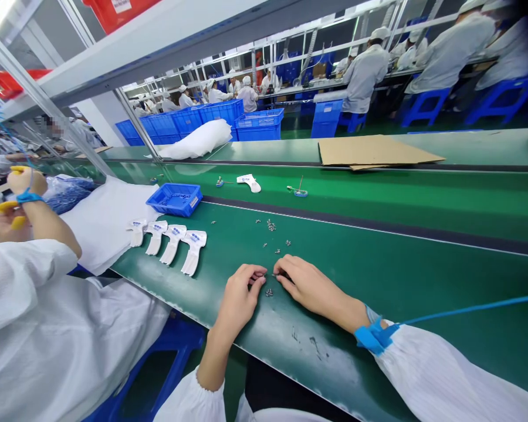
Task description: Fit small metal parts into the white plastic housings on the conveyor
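Note:
Low over the green tabletop [229,316], my left hand [242,293] has its thumb and fingertips pinched together on something too small to name. Facing it, my right hand [305,284] pinches a tiny metallic piece at its fingertips. Between and just below the hands lies a little heap of small metal parts [269,292]. Beyond the fingers, more small metal parts [271,225] are scattered in clusters. To the left, several white handle-shaped shells [194,252] lie in a row.
A blue tray [176,199] stands behind the shells. On the green belt [378,205] lie a white shell [249,182] and a small wired part [300,192]. Cardboard [374,150] rests beyond. A co-worker's sleeve [26,281] is at left; a blue cord [466,309] runs from my right wrist.

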`<state>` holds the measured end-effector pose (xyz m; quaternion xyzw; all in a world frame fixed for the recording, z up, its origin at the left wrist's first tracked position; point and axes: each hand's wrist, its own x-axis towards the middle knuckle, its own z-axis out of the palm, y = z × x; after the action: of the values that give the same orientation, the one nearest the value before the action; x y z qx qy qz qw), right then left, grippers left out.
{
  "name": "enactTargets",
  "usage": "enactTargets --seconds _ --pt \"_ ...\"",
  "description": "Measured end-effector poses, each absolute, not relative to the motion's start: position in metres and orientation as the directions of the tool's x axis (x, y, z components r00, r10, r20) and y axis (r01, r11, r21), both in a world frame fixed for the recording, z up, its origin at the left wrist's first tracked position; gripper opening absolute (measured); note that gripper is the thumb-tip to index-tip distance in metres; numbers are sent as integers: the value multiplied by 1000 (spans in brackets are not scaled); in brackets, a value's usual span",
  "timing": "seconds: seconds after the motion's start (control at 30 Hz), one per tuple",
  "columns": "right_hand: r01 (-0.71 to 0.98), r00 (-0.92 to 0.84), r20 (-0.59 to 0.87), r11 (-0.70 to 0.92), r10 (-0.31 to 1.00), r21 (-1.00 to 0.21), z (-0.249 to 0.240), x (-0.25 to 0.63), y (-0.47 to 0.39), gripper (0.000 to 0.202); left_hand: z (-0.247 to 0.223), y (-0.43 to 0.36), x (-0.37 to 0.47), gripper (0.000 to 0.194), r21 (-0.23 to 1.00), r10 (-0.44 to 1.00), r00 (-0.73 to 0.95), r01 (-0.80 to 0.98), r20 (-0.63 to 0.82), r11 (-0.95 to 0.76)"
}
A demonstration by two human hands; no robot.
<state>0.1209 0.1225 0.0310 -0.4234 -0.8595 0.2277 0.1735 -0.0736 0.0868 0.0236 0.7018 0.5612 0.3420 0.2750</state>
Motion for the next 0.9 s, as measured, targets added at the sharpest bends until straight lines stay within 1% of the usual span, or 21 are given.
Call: enactTargets --seconds 0.13,0.27,0.37,0.43,0.5,0.6,0.67,0.73,0.8,0.9 --pt "642 -565 97 511 819 -572 33 123 125 12 22 89 -71 21 813 977 119 541 177 -213" --pt "610 -573 122 521 810 -596 30 125 128 22 23 91 -69 18 859 983 96 478 157 -184" --pt "598 -551 153 516 820 -613 31 126 128 26 24 92 -67 17 899 986 76 407 146 -164" --pt "562 -540 171 504 824 -656 35 125 128 27 24 93 -66 17 922 988 59 353 145 -157" --pt "504 -534 137 444 834 -741 39 124 128 23 23 92 -63 18 940 988 41 304 148 -154" --pt "422 -500 32 276 865 -864 39 121 130 19 25 90 -59 18 958 989 23 245 146 -147" --pt "353 -479 -15 177 878 -919 36 120 132 15 27 90 -58 19 967 991 18 216 134 -135" --pt "298 -474 -33 126 880 -946 34 120 134 15 28 90 -57 20 976 994 26 188 108 -111" --pt "293 -475 -13 144 880 -945 37 121 133 15 28 92 -57 23 983 996 43 164 76 -82" --pt "330 -501 66 261 863 -907 48 125 132 14 29 94 -60 25 985 997 48 164 52 -59"
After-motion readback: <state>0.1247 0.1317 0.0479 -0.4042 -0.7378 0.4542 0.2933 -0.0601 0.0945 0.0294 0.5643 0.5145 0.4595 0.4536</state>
